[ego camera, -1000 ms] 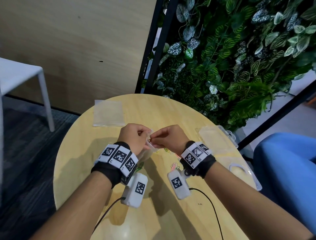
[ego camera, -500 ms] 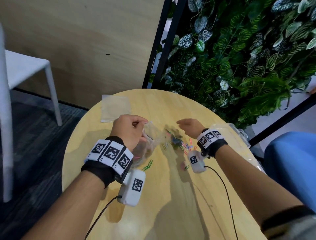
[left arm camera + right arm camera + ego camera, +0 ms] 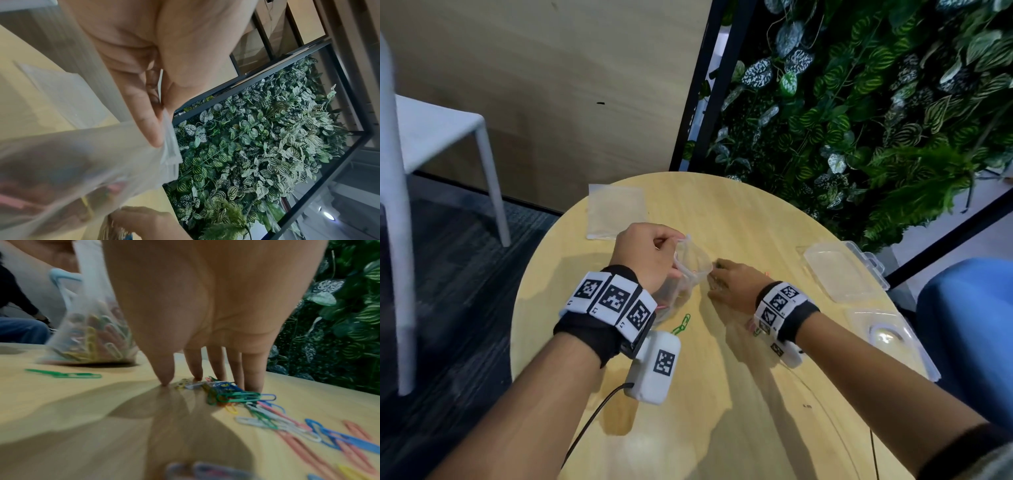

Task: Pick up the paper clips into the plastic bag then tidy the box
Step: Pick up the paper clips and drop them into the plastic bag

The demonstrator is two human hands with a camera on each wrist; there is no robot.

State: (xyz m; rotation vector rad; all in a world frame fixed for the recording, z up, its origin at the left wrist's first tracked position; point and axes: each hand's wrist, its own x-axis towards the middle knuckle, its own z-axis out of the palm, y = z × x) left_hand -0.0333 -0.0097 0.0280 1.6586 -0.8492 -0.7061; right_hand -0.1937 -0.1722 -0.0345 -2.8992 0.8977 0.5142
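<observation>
My left hand (image 3: 650,253) holds a clear plastic bag (image 3: 688,270) upright on the round wooden table (image 3: 722,428), pinching its rim between thumb and fingers (image 3: 148,129). Several coloured paper clips lie inside the bag (image 3: 92,331). Just to the bag's right, my right hand (image 3: 729,281) reaches down with straight fingers. Its thumb and fingertips (image 3: 164,381) touch the table around a heap of loose paper clips (image 3: 230,394). A green chain of clips (image 3: 681,323) lies in front of the bag. The clear plastic box (image 3: 842,270) lies open at the right edge.
A flat stack of spare clear bags (image 3: 616,212) lies at the table's far left. More clips trail to the right of the heap (image 3: 329,434). A white chair (image 3: 431,137) stands to the left, a blue seat (image 3: 969,325) to the right, a plant wall (image 3: 859,102) behind.
My right hand left the bag's mouth, swung out to the right over the loose clips, then came down onto the heap beside the bag. The left hand kept hold of the bag.
</observation>
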